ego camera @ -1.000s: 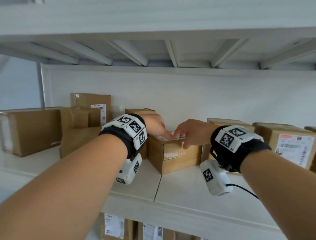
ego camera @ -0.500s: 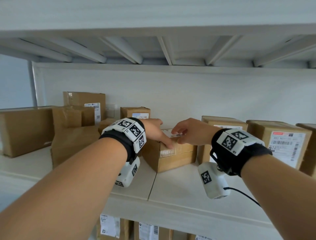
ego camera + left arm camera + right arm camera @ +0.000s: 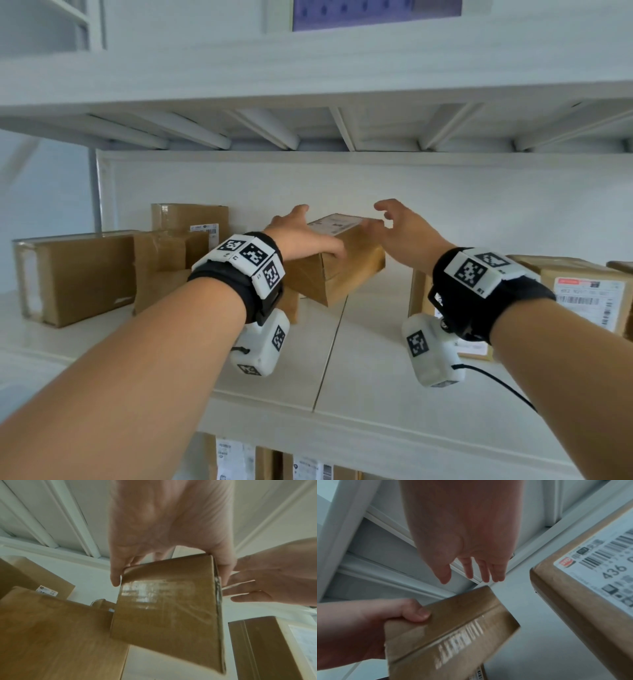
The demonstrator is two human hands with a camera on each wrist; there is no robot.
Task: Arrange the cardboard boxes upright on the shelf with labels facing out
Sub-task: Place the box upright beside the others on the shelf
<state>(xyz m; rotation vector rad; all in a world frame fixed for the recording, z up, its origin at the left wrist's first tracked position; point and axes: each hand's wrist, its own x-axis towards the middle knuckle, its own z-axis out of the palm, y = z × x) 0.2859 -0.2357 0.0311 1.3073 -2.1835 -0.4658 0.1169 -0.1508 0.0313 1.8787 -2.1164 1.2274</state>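
A small cardboard box (image 3: pixel 337 270) hangs tilted above the white shelf (image 3: pixel 359 383), its white label (image 3: pixel 334 224) on the top face. My left hand (image 3: pixel 308 236) grips its left end, thumb on the far side and fingers over the near face. The left wrist view shows the left hand (image 3: pixel 164 550) clamping the box (image 3: pixel 168 608) by two edges. My right hand (image 3: pixel 394 226) hovers open at the box's right end. In the right wrist view the right hand (image 3: pixel 471 568) has straight fingers and is clear of the box (image 3: pixel 453 635).
An upright box (image 3: pixel 589 294) with its label facing out stands at the right, close to my right wrist. Several unlabelled-side boxes (image 3: pixel 78 277) crowd the left, one (image 3: pixel 190 219) against the back wall. The upper shelf's ribs (image 3: pixel 308 133) hang low overhead. More boxes (image 3: pixel 236 459) sit below.
The small box has left the shelf and risen, tilted, in my left hand. My right hand came off its top and spread open. The head view has tipped upward.
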